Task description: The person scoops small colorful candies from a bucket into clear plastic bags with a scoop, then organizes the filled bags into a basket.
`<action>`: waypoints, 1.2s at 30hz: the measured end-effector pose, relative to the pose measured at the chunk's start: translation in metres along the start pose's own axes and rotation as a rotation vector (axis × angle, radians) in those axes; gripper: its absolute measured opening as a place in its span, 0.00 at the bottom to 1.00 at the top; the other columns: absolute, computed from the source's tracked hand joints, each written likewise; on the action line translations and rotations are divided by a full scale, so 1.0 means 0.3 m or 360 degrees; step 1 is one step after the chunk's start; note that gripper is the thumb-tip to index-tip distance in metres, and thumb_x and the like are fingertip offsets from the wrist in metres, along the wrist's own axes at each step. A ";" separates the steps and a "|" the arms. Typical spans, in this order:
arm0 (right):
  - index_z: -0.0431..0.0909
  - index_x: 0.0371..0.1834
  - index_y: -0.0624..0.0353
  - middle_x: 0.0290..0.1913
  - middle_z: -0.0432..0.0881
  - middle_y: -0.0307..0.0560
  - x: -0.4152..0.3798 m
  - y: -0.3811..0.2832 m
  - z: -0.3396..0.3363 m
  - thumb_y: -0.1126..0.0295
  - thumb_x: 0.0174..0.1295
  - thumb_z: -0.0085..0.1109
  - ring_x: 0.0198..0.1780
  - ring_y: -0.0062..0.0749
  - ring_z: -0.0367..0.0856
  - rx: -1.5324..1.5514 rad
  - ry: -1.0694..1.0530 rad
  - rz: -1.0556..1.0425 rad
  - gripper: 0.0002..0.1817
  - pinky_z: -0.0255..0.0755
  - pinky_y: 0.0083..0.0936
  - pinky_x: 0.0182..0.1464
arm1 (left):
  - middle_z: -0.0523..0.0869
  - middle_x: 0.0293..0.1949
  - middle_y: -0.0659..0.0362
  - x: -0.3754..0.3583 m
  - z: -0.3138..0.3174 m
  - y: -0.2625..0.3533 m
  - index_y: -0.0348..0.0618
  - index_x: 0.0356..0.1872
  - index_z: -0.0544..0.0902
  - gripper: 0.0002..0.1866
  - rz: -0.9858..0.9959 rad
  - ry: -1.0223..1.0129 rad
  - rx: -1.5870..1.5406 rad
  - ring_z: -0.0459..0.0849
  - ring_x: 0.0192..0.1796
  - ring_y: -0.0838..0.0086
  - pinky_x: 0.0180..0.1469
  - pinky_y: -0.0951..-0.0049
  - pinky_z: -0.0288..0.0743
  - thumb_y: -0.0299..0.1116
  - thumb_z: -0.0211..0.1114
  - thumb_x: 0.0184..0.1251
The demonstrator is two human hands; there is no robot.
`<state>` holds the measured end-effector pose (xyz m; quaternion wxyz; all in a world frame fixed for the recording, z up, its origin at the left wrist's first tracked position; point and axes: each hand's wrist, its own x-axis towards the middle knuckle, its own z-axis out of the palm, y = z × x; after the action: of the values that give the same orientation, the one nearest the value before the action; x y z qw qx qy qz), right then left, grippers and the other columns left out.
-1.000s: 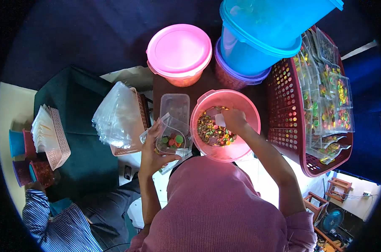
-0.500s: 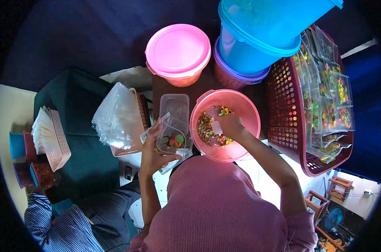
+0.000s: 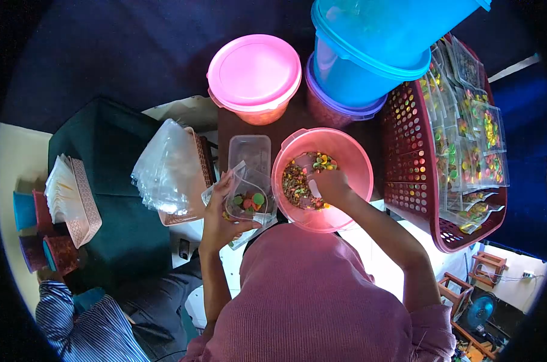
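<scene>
My left hand (image 3: 218,222) is closed around a clear plastic bag (image 3: 247,181), its mouth spread wide and facing up. A few small green, orange and red round pieces (image 3: 248,203) lie inside the bag. To its right stands a pink tub (image 3: 359,158) with a layer of small multicoloured pieces (image 3: 296,192) on its bottom. My right hand (image 3: 332,186) reaches down into this tub, fingers wrapped round a small whitish scoop (image 3: 314,189). The scoop's far end is partly hidden by my hand.
A clear plastic box (image 3: 250,145) lies beyond the bag. Behind are a pink-lidded bucket (image 3: 255,69) and stacked blue buckets (image 3: 370,54). At right, a maroon basket (image 3: 406,175) holds filled bags; at left are empty bags (image 3: 168,169). Another person's striped sleeve (image 3: 56,308) shows lower left.
My right hand has shifted slightly within the pink tub, and the scoop has tilted and moved a little down and right. My left hand and the bag stay in place.
</scene>
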<state>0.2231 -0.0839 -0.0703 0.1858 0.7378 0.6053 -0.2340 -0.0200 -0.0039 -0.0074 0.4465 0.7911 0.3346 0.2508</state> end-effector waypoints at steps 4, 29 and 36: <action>0.72 0.42 0.52 0.29 0.79 0.43 -0.009 0.028 0.013 0.70 0.45 0.55 0.32 0.36 0.80 0.0115 0.0027 -0.0070 0.16 0.73 0.29 0.31 | 0.62 0.59 0.47 0.000 -0.004 -0.002 0.39 0.53 0.65 0.49 0.0011 0.0015 0.0005 0.59 0.62 0.59 0.61 0.63 0.57 0.36 0.78 0.18; 0.80 0.27 0.56 0.31 0.80 0.45 0.018 -0.035 0.031 0.70 0.48 0.50 0.34 0.32 0.80 0.0011 0.0071 -0.0409 0.08 0.74 0.27 0.30 | 0.62 0.59 0.48 -0.016 -0.011 -0.006 0.38 0.51 0.65 0.48 -0.0028 0.0033 0.0033 0.61 0.61 0.59 0.61 0.63 0.58 0.37 0.78 0.17; 0.74 0.40 0.61 0.33 0.80 0.45 -0.002 -0.039 0.034 0.66 0.49 0.52 0.36 0.37 0.80 -0.0207 -0.0131 -0.0172 0.16 0.72 0.37 0.34 | 0.63 0.59 0.49 -0.018 -0.007 0.000 0.39 0.51 0.65 0.48 -0.0060 0.0050 -0.0015 0.61 0.62 0.59 0.61 0.63 0.58 0.37 0.78 0.17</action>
<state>0.2104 -0.0878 -0.0781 0.2451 0.6802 0.6500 -0.2342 -0.0250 -0.0067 -0.0070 0.4496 0.7784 0.3553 0.2565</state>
